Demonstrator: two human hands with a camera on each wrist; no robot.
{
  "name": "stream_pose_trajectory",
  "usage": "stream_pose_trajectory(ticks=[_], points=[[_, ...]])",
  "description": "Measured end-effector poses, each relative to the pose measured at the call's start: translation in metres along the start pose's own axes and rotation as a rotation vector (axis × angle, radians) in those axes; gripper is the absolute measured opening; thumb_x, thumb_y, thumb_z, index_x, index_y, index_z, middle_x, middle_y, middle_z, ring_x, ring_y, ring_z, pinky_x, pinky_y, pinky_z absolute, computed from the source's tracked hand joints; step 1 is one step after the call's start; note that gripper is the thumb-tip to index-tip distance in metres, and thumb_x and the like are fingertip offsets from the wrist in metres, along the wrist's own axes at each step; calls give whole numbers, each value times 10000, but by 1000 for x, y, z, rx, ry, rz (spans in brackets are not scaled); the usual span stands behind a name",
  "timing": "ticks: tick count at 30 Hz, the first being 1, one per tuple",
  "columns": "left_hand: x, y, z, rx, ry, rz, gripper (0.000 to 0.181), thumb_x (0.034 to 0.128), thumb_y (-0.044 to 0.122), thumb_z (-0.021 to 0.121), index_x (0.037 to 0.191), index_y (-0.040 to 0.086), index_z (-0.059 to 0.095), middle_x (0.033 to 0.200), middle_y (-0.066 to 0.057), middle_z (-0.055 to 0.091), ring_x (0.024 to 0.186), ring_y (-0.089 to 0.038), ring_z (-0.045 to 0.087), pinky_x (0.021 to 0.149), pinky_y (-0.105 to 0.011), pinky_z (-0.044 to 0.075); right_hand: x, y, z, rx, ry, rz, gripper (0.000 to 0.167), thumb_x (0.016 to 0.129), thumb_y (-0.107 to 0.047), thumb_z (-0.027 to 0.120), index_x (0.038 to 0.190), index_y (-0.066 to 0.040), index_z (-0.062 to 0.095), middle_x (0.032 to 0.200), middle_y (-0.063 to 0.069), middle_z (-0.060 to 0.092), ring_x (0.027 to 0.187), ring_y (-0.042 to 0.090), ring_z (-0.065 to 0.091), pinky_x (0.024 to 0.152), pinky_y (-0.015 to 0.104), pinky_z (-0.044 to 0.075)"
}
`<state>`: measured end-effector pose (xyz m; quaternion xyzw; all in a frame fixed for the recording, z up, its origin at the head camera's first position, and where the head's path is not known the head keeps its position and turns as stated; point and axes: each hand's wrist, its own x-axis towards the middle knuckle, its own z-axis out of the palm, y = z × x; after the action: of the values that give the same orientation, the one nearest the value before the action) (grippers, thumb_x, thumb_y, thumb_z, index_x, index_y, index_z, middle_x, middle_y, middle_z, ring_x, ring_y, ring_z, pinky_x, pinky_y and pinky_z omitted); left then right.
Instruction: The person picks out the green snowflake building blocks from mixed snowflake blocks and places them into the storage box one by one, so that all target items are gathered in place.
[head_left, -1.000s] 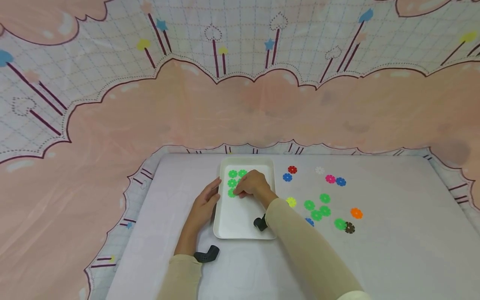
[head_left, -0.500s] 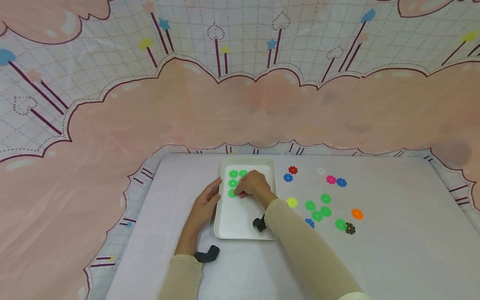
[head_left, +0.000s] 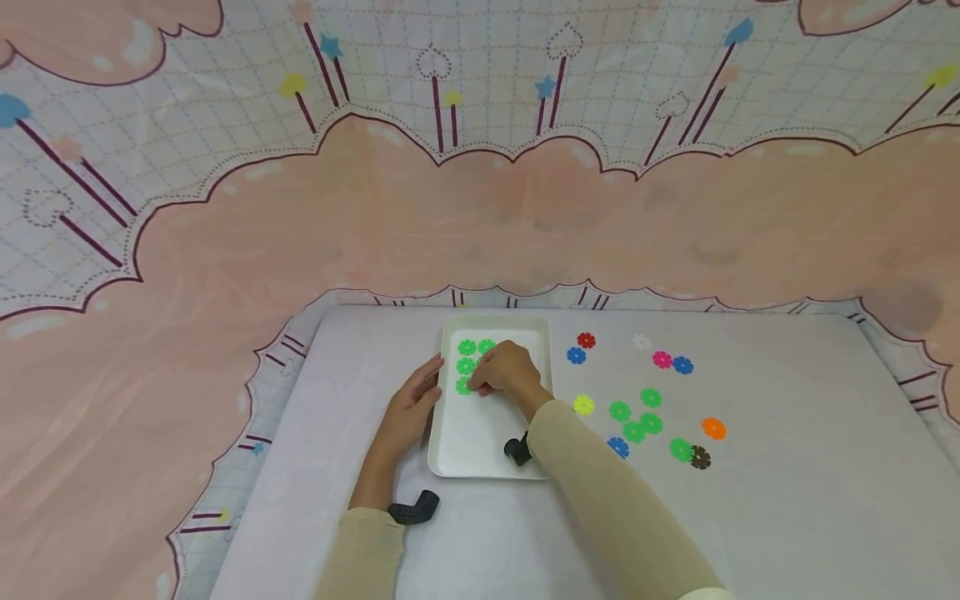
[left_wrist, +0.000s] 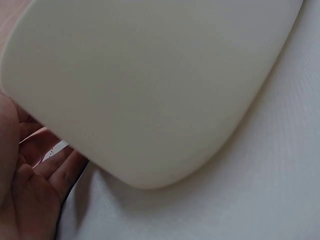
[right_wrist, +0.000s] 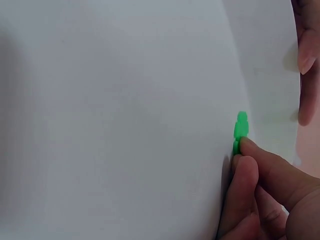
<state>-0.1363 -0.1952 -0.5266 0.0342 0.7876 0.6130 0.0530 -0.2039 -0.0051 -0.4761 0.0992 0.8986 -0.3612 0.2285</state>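
Observation:
A white tray [head_left: 480,442] holds several green snowflake discs [head_left: 467,347] in its far left part, laid in rows. My right hand [head_left: 512,372] reaches over the tray and pinches a green disc [right_wrist: 241,125] between thumb and fingertips. In the right wrist view that disc lies near the tray's side wall. The right hand hides part of the rows in the head view. My left hand [head_left: 408,417] rests against the tray's left edge, its fairly straight fingers and thumb touching the outside. In the left wrist view the tray covers some of those fingers.
Right of the tray lie loose discs on the white table: several green [head_left: 651,423], an orange [head_left: 714,428], a brown [head_left: 700,457], a yellow [head_left: 583,405], a pink [head_left: 662,359], a red [head_left: 586,340], a white [head_left: 641,342] and several blue [head_left: 682,365].
Both hands stay in nearly the same place, the right one on the green disc and the left at the tray's edge. Only a slight shift of the right forearm shows.

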Motion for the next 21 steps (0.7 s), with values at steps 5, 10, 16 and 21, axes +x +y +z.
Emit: stream_pose_trajectory(ticks=[5,10,16,21], points=[[0,1,1,5,-3,-7,486,1059,128,518,1534,214,471,1637,47,382,1510,-252,384,1211,-481,356,-1,0,-1,6,-3,11,200,733,-283,909,731,-185,734,617,-9,724,628,140,671,674,341,414],[0,1,1,12,-1,-10,485,1061,136,516,1536,221,467,1638,54,377,1512,-245,381,1215,-483,350,-1,0,-1,24,-6,15,206,735,-277,911,743,-176,730,621,-1,725,626,143,679,682,344,414],[-1,1,1,10,1,-10,487,1061,124,516,1536,222,469,1639,50,376,1510,-253,384,1213,-484,354,-1,2,-2,28,-17,-15,199,738,-276,912,725,-177,741,613,1,723,611,137,683,656,319,419],[-1,1,1,9,0,4,489,1060,120,516,1537,222,468,1642,39,375,1511,-264,382,1211,-484,355,2,4,-3,75,-45,-84,176,747,-208,913,731,-154,746,614,8,721,578,117,692,574,249,438]])
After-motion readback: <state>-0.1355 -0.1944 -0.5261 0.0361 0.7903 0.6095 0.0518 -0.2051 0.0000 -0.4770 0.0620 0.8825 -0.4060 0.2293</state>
